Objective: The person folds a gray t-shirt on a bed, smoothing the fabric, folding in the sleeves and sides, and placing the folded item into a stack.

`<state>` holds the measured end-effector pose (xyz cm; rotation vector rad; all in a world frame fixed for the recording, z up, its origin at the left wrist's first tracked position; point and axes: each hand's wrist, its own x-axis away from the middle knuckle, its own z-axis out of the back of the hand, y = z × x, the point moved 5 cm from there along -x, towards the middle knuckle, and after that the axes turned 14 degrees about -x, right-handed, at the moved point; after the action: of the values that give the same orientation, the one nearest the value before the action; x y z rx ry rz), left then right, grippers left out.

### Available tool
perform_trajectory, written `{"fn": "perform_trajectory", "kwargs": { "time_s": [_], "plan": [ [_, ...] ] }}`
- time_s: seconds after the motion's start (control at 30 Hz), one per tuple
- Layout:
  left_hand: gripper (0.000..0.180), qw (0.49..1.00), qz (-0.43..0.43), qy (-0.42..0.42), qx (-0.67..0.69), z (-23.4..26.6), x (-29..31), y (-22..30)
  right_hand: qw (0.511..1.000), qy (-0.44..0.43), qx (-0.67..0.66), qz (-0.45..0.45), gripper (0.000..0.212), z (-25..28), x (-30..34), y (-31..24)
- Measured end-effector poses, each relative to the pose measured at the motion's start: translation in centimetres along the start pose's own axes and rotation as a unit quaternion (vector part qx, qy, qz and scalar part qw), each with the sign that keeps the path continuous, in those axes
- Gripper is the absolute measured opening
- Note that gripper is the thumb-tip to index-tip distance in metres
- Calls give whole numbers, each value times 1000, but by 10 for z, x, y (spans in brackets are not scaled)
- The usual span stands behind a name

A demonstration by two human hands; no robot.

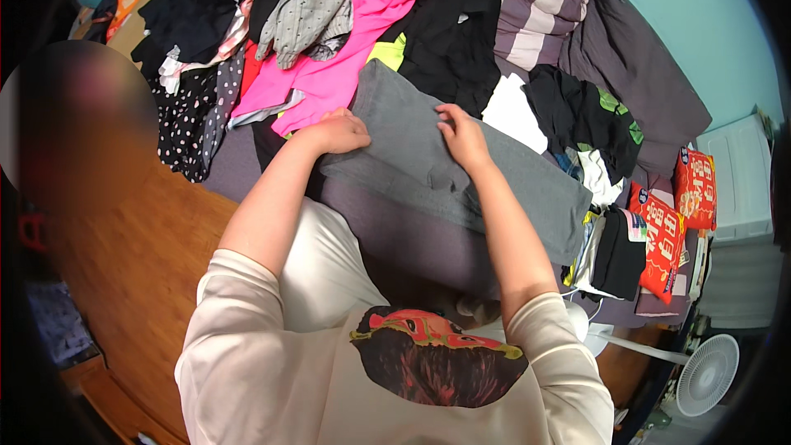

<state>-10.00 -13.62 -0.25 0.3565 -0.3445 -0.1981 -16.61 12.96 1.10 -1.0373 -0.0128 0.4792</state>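
Observation:
A pair of dark grey trousers, folded lengthwise, lies across the sofa in front of me, slanting from upper left to lower right. At its left end my left hand is closed, fingers curled on the edge of the cloth. My right hand rests on the upper edge of the trousers, fingers bent and a little apart. Just beyond, a bright pink garment and a black garment are spread out. A white cloth lies past the right hand.
Heaped clothes, including a dotted black garment, cover the far left. To the right are a striped cushion, a black and green garment, a folded dark stack and red packages. A white fan stands lower right.

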Motion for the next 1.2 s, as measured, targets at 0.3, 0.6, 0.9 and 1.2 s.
{"fn": "perform_trajectory", "kwargs": {
  "time_s": [0.3, 0.6, 0.9, 1.2],
  "plan": [
    [45, 994, 7, 46, -101, 11, -1, 21, 945, 161, -258, -123, 48, 49, 96, 41],
    [46, 992, 57, 108, 14, -16, -18, 28, 984, 114, 59, -127, 49, -1, 124, 0],
    [37, 992, 17, 122, -33, -11, 0, 19, 955, 210, -42, -204, 44, 5, 132, 28],
    [36, 996, 80, -22, -26, -14, 3, 16, 959, 121, 89, -239, 50, 1, 132, 40]
  ]
}}
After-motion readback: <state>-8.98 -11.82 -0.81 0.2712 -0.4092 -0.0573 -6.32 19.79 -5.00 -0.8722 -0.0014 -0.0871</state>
